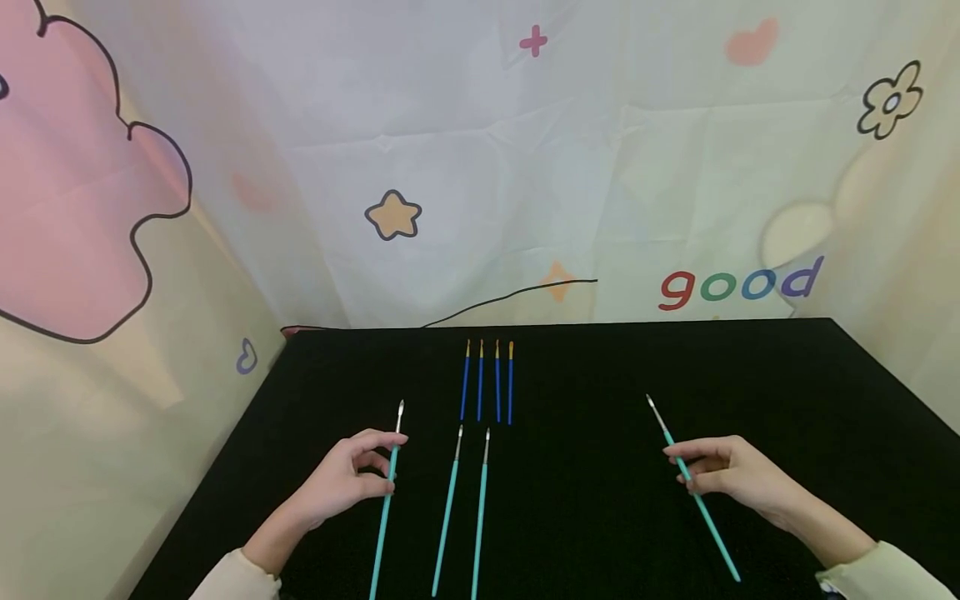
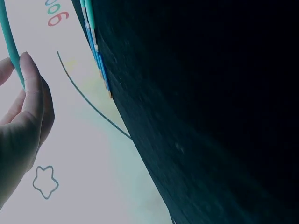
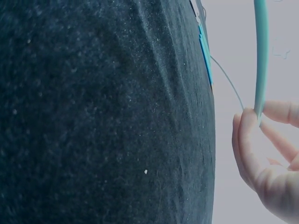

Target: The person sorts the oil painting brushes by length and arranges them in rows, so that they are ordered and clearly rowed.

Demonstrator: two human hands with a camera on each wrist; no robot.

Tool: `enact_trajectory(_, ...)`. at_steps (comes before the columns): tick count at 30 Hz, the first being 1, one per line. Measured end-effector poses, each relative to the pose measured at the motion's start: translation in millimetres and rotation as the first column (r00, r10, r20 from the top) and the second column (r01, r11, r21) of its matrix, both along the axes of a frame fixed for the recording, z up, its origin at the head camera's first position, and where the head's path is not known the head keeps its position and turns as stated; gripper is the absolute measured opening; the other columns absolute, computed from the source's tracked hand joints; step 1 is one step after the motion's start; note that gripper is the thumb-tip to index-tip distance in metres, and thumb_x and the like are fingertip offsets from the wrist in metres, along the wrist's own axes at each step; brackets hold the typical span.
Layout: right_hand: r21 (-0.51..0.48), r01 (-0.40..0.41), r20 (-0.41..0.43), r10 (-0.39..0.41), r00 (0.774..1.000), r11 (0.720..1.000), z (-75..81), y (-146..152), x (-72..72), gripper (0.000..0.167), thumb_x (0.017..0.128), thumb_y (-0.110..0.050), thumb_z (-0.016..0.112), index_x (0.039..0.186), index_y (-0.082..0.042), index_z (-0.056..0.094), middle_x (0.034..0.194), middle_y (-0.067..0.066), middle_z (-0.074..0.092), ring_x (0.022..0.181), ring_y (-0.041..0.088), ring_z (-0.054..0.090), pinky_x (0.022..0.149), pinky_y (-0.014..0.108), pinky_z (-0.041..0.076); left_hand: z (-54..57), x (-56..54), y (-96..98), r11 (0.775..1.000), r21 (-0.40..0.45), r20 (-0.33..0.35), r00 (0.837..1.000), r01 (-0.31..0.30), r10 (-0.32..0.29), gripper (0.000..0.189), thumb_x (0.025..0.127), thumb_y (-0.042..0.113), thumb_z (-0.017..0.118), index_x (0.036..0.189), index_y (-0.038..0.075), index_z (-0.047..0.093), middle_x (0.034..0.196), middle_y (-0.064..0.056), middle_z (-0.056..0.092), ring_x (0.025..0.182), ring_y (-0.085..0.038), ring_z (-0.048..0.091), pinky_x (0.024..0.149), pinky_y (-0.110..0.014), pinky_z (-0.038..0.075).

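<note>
My left hand [image 1: 348,475] pinches a long teal-handled paintbrush [image 1: 383,525] between thumb and fingers, its pale tip pointing away from me. Over on the right, my right hand [image 1: 731,475] holds a second teal paintbrush [image 1: 712,529], slanted with its tip toward the far left. Between the hands lie two more teal paintbrushes, one [image 1: 446,525] nearer the left hand and one [image 1: 480,529] beside it. In the left wrist view, the fingers [image 2: 32,88] grip the teal handle [image 2: 10,42]. The right wrist view shows the other handle [image 3: 261,56] between thumb and fingertips.
Several short blue paintbrushes [image 1: 480,387] with golden ferrules lie in a row beyond the teal ones, tips away from me. Everything rests on a black-covered table [image 1: 585,500]. A printed cloth [image 1: 480,167] hangs behind its far edge.
</note>
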State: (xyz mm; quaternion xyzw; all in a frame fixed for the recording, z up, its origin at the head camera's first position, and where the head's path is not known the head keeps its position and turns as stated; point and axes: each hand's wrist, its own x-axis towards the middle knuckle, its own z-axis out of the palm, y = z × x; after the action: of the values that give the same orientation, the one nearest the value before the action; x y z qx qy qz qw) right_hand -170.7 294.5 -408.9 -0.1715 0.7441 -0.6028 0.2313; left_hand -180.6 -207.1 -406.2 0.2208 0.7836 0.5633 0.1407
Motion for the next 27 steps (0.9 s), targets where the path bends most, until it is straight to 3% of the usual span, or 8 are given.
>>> enact_trajectory(13, -0.023, -0.009, -0.005, 0.009, 1.0, 1.0, -0.1, 0.1, -1.1, 0.037, 0.087, -0.002, 0.053, 0.122, 0.011, 0.048, 0.111, 0.009, 0.059, 0.093, 0.02, 0.06, 0.076, 0.03, 0.051, -1.9, -3.6, 25.4, 1.0, 0.01, 0.035, 0.999, 0.029, -0.03, 0.05, 0.079, -0.006, 0.062, 0.127, -0.006, 0.045, 0.122, -0.026, 0.039, 0.092, -0.036, 0.054, 0.067, -0.027, 0.051)
enact_trajectory(18, -0.038, -0.009, -0.015, 0.009, 1.0, 0.999, -1.2, -2.1, -1.9, 0.035, 0.087, -0.002, 0.053, 0.121, 0.005, 0.053, 0.112, 0.008, 0.059, 0.093, 0.02, 0.06, 0.077, 0.03, 0.051, -2.0, -4.9, 34.0, 0.999, 0.015, 0.044, 0.998, 0.05, -0.051, 0.051, 0.078, -0.006, 0.061, 0.126, -0.006, 0.045, 0.122, -0.025, 0.04, 0.092, -0.039, 0.053, 0.068, -0.027, 0.052)
enact_trajectory(22, -0.056, -0.012, -0.013, 0.011, 1.0, 0.998, -3.2, -1.7, -1.9, 0.032, 0.088, -0.001, 0.052, 0.119, -0.007, 0.059, 0.11, 0.003, 0.06, 0.093, 0.019, 0.06, 0.077, 0.029, 0.051, -2.6, -6.8, 42.3, 0.997, 0.005, 0.033, 0.996, 0.077, -0.077, 0.05, 0.077, -0.005, 0.062, 0.125, -0.005, 0.047, 0.123, -0.024, 0.04, 0.088, -0.029, 0.055, 0.066, -0.028, 0.051)
enact_trajectory(27, -0.057, -0.015, -0.002, 0.015, 1.0, 0.998, -4.9, -3.0, -3.4, 0.032, 0.089, -0.002, 0.052, 0.12, -0.005, 0.057, 0.11, 0.003, 0.06, 0.094, 0.019, 0.06, 0.077, 0.03, 0.051, -3.6, -8.8, 51.9, 0.996, -0.016, 0.029, 0.996, 0.087, -0.087, 0.05, 0.077, -0.004, 0.063, 0.124, -0.004, 0.049, 0.124, -0.022, 0.042, 0.085, -0.021, 0.056, 0.067, -0.028, 0.051)
